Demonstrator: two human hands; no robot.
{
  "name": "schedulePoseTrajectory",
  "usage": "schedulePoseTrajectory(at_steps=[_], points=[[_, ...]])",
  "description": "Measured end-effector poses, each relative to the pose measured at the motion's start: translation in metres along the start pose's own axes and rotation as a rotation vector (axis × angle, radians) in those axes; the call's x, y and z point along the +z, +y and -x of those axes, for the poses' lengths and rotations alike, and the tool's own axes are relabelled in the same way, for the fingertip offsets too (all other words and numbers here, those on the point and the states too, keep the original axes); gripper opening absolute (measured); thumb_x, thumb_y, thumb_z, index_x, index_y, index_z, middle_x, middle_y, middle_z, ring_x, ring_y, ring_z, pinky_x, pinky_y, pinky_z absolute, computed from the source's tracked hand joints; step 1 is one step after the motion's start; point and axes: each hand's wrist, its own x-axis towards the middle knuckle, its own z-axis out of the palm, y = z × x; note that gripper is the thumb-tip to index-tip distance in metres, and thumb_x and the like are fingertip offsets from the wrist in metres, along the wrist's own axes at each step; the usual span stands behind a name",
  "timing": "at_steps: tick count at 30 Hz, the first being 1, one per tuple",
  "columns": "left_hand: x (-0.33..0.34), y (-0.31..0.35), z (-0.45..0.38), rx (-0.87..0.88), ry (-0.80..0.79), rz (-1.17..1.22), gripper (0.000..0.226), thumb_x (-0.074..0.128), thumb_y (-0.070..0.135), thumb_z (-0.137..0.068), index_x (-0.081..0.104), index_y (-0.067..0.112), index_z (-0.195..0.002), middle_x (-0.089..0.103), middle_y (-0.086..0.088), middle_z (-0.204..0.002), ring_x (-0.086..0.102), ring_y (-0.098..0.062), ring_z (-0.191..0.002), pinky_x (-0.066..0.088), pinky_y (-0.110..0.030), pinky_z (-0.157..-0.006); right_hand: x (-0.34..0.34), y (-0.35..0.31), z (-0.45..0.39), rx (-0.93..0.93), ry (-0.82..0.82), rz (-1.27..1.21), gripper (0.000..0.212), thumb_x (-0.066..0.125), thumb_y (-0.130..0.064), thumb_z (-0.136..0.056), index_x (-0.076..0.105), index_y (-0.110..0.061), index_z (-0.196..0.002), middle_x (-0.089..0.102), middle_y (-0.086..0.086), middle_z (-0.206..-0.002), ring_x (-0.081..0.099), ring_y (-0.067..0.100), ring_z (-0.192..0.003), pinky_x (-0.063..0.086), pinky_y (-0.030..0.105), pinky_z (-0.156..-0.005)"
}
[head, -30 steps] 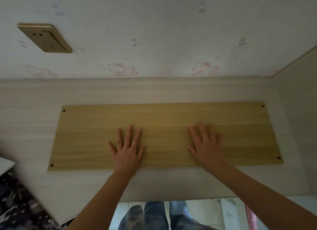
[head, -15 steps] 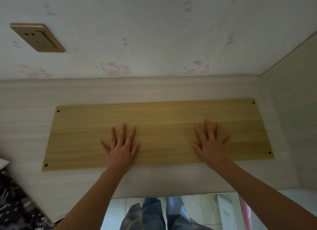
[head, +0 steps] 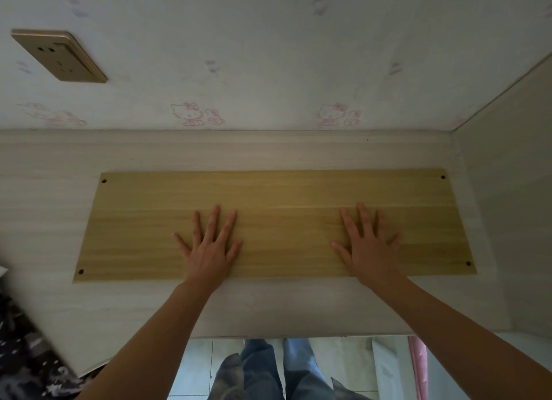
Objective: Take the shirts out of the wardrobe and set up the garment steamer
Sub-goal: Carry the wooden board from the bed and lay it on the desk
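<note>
A yellow-brown wooden board (head: 274, 196) with a small hole in each corner lies flat on a pale wood-grain desk top (head: 53, 208). My left hand (head: 209, 247) rests palm down on the board left of its middle, fingers spread. My right hand (head: 369, 247) lies flat on the board toward its right end, fingers also spread. Neither hand holds anything. No shirts, wardrobe or garment steamer are in view.
The wall behind has cartoon-cat wallpaper (head: 194, 114) and a gold wall socket (head: 59, 56) at the upper left. A pale side panel (head: 507, 190) closes the desk on the right. Dark patterned fabric (head: 21, 355) lies lower left. My legs in jeans (head: 277, 369) stand below the desk edge.
The view has shifted slightly, so board and socket sit a little further left in the frame. Both hands stay flat on the board, the right one a little further along it.
</note>
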Motion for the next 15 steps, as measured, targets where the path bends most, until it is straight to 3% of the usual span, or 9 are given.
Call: schedulePoseTrajectory(at_steps=[5,11,15], points=[[0.002,0.011,-0.004,0.011,-0.001,0.004,0.065,-0.001,0.072,-0.081,-0.019,0.055,-0.141,-0.021,0.015,-0.158,-0.022,-0.028,-0.145,-0.002,-0.072,-0.107,-0.003,0.009,0.0,0.009,-0.004,-0.018,0.077,0.012,-0.074,-0.083,-0.013,-0.042,-0.148,-0.019,-0.004,-0.159,-0.013,0.038,-0.145,0.014,0.074,-0.106],[0.003,0.016,-0.004,0.0,-0.001,-0.023,0.066,0.0,0.072,-0.081,-0.017,0.053,-0.142,-0.017,0.014,-0.159,-0.019,-0.028,-0.146,0.001,-0.072,-0.107,-0.003,0.013,0.003,-0.001,-0.012,-0.019,0.08,0.006,-0.075,-0.08,-0.013,-0.04,-0.149,-0.021,-0.002,-0.159,-0.012,0.04,-0.145,0.014,0.075,-0.105],[0.001,0.02,-0.003,-0.017,-0.009,-0.037,0.064,0.014,0.067,-0.089,-0.012,0.051,-0.145,-0.016,0.013,-0.159,-0.018,-0.027,-0.146,0.002,-0.071,-0.109,-0.003,0.014,0.002,-0.012,-0.015,-0.025,0.08,0.007,-0.075,-0.081,-0.012,-0.039,-0.15,-0.02,-0.001,-0.159,-0.012,0.041,-0.145,0.014,0.075,-0.105]])
